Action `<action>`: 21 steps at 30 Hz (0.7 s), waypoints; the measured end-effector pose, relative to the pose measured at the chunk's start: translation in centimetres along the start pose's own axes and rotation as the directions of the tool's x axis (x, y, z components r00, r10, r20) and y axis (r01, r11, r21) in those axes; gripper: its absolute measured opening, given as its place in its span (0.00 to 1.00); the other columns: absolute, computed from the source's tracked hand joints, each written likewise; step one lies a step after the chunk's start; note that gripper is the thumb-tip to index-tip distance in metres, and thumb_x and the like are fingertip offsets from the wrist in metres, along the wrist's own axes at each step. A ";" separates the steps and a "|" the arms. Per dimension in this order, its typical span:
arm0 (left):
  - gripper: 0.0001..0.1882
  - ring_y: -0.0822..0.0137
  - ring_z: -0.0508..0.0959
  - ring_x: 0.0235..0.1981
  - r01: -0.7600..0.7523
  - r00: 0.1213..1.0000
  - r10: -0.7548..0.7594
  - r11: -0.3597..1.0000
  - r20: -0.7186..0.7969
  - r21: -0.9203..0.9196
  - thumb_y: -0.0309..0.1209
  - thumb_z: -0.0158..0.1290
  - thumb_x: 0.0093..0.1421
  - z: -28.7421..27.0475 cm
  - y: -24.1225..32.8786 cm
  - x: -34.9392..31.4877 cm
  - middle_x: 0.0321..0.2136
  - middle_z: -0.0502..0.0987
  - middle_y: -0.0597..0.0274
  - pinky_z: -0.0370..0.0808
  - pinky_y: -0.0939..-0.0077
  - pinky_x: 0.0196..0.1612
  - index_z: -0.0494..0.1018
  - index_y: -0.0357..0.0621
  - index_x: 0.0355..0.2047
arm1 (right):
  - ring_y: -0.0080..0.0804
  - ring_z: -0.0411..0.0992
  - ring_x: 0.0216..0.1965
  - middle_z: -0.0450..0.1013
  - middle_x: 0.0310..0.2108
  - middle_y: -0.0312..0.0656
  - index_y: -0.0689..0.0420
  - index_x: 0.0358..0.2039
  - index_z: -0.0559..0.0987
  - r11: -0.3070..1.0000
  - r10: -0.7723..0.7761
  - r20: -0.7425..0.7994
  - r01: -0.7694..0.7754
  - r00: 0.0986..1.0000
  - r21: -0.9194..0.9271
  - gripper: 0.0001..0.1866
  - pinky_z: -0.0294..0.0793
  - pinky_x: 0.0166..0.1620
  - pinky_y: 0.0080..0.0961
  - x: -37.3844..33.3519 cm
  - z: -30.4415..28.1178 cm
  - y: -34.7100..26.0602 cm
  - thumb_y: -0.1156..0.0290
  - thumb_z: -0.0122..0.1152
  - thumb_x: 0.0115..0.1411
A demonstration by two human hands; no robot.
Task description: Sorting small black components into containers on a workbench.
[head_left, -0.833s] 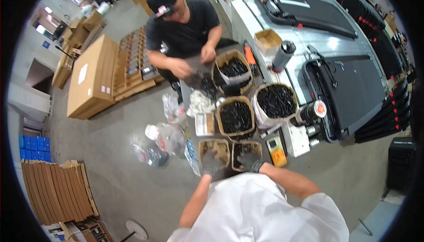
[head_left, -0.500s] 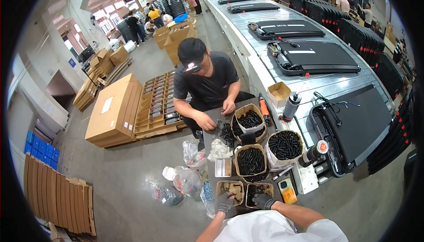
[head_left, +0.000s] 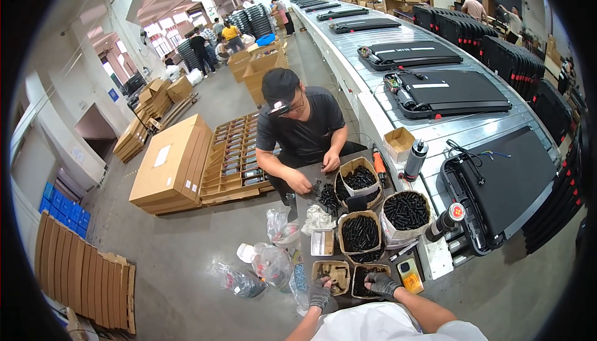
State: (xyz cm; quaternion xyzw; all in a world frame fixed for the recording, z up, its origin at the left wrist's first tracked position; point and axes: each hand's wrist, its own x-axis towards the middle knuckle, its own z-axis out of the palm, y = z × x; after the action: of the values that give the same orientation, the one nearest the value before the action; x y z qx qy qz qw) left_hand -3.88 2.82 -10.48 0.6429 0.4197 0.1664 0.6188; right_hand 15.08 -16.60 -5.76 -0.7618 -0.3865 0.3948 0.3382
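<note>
At the near edge of the dark table, both my hands wear grey gloves with bare fingertips. My left hand (head_left: 321, 292) rests at the left rim of a small carton box (head_left: 341, 266) holding a few dark parts. Its fingers are drawn together; whatever they hold is too small to make out. My right hand (head_left: 382, 284) reaches into the neighbouring carton box (head_left: 357, 292) of small black parts, fingers pinched, contents hidden. Beyond them stand a box of black cylindrical parts (head_left: 360, 234) and a white-sided container of similar parts (head_left: 406, 209).
A person (head_left: 300, 123) in black sits across the table, handling small parts. A phone (head_left: 410, 276) lies right of my right hand. A white tray (head_left: 322, 242) and cloth (head_left: 318, 219) sit farther left. Along the right, a conveyor (head_left: 429, 131) carries black panels. Plastic bags (head_left: 273, 265) lie at left.
The whole view has shifted slightly, moving the scene right and down. My right hand has lifted and turned a little at its box, fingertips now showing. My left hand stays at its box.
</note>
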 end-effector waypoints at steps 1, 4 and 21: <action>0.10 0.69 0.80 0.25 0.000 1.000 0.000 1.000 0.006 0.004 0.27 0.53 0.61 0.1 0.6 -0.2 0.28 0.79 0.59 0.78 0.75 0.28 0.76 0.37 0.41 | 0.39 0.76 0.39 0.78 0.36 0.46 0.57 0.39 0.79 1.000 0.003 -0.004 -0.003 1.000 0.004 0.16 0.73 0.45 0.31 0.1 -0.1 0.3 0.60 0.59 0.54; 0.10 0.69 0.80 0.26 0.117 0.993 -0.113 0.988 0.043 -0.100 0.28 0.54 0.60 0.3 1.6 0.0 0.29 0.79 0.59 0.79 0.75 0.30 0.76 0.37 0.42 | 0.26 0.76 0.35 0.78 0.34 0.40 0.61 0.37 0.76 0.944 0.028 0.133 -0.070 0.991 0.322 0.11 0.75 0.42 0.26 1.3 -0.9 0.6 0.67 0.58 0.58; 0.11 0.68 0.80 0.30 0.124 0.992 -0.121 0.989 0.048 -0.074 0.26 0.54 0.61 -0.5 1.4 -1.5 0.32 0.79 0.59 0.79 0.74 0.35 0.76 0.36 0.43 | 0.45 0.70 0.52 0.72 0.47 0.54 0.67 0.46 0.73 -0.094 0.015 0.346 -0.344 0.938 0.934 0.17 0.69 0.58 0.36 -2.0 -0.2 -0.2 0.74 0.52 0.58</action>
State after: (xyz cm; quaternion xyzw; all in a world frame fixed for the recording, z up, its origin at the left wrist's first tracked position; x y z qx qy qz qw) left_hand -4.62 2.24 -8.59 0.5950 0.4381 0.1302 0.6611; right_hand 14.44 -18.25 -4.85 -0.2673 0.0955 0.6747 0.6813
